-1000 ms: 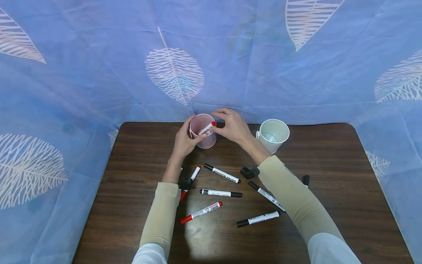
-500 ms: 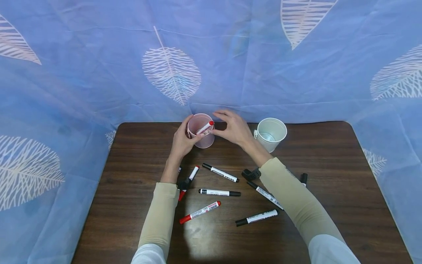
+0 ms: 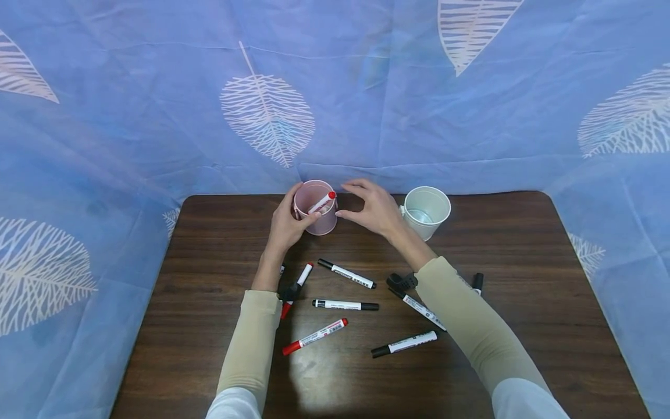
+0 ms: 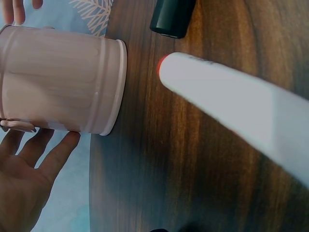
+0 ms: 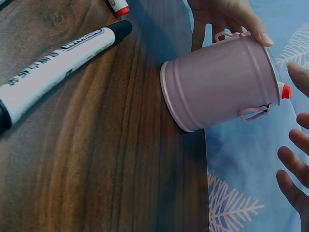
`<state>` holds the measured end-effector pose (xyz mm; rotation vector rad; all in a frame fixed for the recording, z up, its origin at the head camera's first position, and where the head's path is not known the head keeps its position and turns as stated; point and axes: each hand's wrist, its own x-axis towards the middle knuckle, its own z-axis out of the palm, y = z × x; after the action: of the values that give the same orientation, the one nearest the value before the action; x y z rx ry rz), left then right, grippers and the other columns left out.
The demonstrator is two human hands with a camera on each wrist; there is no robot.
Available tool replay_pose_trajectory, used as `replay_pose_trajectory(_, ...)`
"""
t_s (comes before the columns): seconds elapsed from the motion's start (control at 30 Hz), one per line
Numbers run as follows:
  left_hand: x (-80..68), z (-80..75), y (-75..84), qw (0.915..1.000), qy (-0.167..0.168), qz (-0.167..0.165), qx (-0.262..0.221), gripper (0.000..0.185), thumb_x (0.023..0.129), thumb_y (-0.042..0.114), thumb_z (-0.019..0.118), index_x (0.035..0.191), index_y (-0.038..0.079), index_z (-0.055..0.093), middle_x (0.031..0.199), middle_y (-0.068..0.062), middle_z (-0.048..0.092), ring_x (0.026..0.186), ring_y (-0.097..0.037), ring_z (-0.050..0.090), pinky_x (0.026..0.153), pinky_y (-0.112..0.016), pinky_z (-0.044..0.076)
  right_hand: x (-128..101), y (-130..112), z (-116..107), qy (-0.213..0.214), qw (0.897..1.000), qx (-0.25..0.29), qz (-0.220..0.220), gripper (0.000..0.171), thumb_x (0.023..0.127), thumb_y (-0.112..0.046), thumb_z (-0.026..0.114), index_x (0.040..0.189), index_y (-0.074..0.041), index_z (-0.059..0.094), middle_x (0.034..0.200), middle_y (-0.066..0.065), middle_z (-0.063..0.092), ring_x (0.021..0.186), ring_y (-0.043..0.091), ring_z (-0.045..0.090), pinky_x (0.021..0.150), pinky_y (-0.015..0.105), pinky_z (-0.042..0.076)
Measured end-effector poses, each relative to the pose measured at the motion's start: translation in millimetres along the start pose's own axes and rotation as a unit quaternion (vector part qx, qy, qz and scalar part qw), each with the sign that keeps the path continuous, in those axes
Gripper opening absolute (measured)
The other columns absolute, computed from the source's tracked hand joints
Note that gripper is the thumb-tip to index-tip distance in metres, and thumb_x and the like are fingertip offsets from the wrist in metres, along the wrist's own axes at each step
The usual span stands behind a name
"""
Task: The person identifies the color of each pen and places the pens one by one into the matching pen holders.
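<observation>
My left hand (image 3: pixel 285 226) grips the small pink bucket (image 3: pixel 323 226) at the table's back edge, thumb near its front rim and fingers round its left side. A red-capped marker (image 3: pixel 320 203) leans inside it, its red end above the rim; that end (image 5: pixel 286 91) also shows in the right wrist view. Just right of the bucket, my right hand (image 3: pixel 376 210) has its fingers spread and holds nothing. In the left wrist view, the bucket (image 4: pixel 53 77) stands on the table with the left fingers against its side.
A pale green bucket (image 3: pixel 419 231) stands right of my right hand. On the brown table (image 3: pixel 209 349) lie several black-capped markers, one of them a black marker (image 3: pixel 345 305) in the middle, and a red marker (image 3: pixel 315 336) nearer me. Another red marker (image 3: pixel 305 273) lies by my left wrist.
My right hand has let go of the red marker, now leaning in the pink bucket, and drawn slightly right. My left hand still holds the bucket. The whole view has shifted slightly.
</observation>
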<state>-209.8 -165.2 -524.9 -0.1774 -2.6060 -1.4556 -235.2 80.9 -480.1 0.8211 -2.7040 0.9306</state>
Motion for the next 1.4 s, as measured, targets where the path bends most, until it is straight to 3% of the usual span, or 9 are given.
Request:
replay_pose_trajectory(0.37, -0.8, -0.5, -1.3, 1.0, -0.001, 0.002, 0.001, 0.085, 0.082, 0.038, 0.082, 0.153, 0.024, 0.037, 0.141, -0.011, 0.053, 0.124, -0.027, 0.054, 0.101, -0.047, 0.045, -16.6, -1.2, 2.6, 0.01, 1.0, 0.001, 0.01, 0.063, 0.079, -0.051, 0.08, 0.13, -0.016, 0.067, 0.135, 0.001, 0.059, 0.127, 0.024, 0.053, 0.104, 0.044, 0.043)
replay_pose_trajectory(0.6, -3.7, -6.6, -0.6, 0.9997, 0.02, -0.006, 0.013, 0.085, 0.081, 0.034, 0.083, 0.152, 0.024, 0.039, 0.14, -0.013, 0.054, 0.124, -0.029, 0.055, 0.101, -0.049, 0.044, -21.4, -3.1, 9.1, 0.012, 1.0, 0.019, -0.012, 0.062, 0.079, -0.047, 0.082, 0.13, -0.014, 0.068, 0.137, 0.0, 0.057, 0.13, 0.023, 0.05, 0.107, 0.041, 0.04)
replay_pose_trajectory(0.9, -1.2, 1.0, 1.4, 0.9999, 0.01, 0.004, 0.012, 0.085, 0.081, 0.034, 0.083, 0.153, 0.022, 0.038, 0.142, -0.013, 0.053, 0.125, -0.029, 0.054, 0.101, -0.049, 0.044, -40.3, -2.8, 6.1, 0.02, 0.999, 0.016, -0.022, 0.061, 0.079, -0.048, 0.081, 0.128, -0.014, 0.069, 0.136, 0.001, 0.057, 0.127, 0.023, 0.052, 0.105, 0.041, 0.041)
replay_pose_trajectory(1.4, -2.0, 0.8, 1.5, 0.9999, 0.006, 0.008, 0.009, 0.085, 0.081, 0.033, 0.083, 0.152, 0.022, 0.038, 0.141, -0.013, 0.053, 0.124, -0.029, 0.055, 0.101, -0.049, 0.045, -63.9, -3.6, 14.3, 0.011, 0.998, 0.047, -0.045, 0.055, 0.08, -0.042, 0.083, 0.127, -0.016, 0.07, 0.141, 0.0, 0.053, 0.126, 0.022, 0.051, 0.103, 0.045, 0.042)
